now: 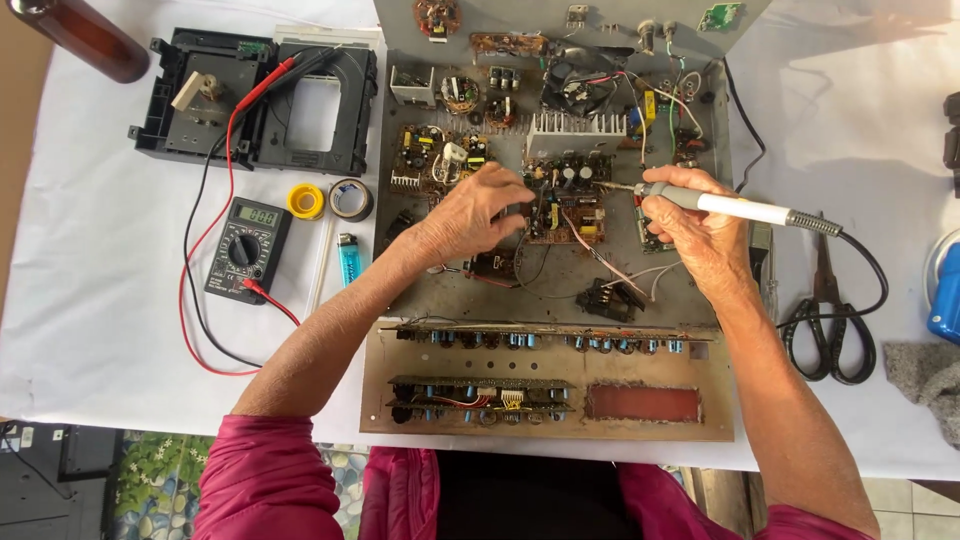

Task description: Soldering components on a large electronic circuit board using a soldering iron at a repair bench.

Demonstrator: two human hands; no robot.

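Now the right hand [695, 225] grips a soldering iron [735, 208] pen-style, tip aimed left at a small circuit board [565, 205]; the left hand [480, 210] pinches that board's edge, apparently steadying it inside the open chassis [400, 290], multimeter [248, 248] lying left.

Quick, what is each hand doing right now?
Left hand: fingers curled down on the circuit board; whether they pinch anything cannot be told.
Right hand: closed around the soldering iron, tip at the board.
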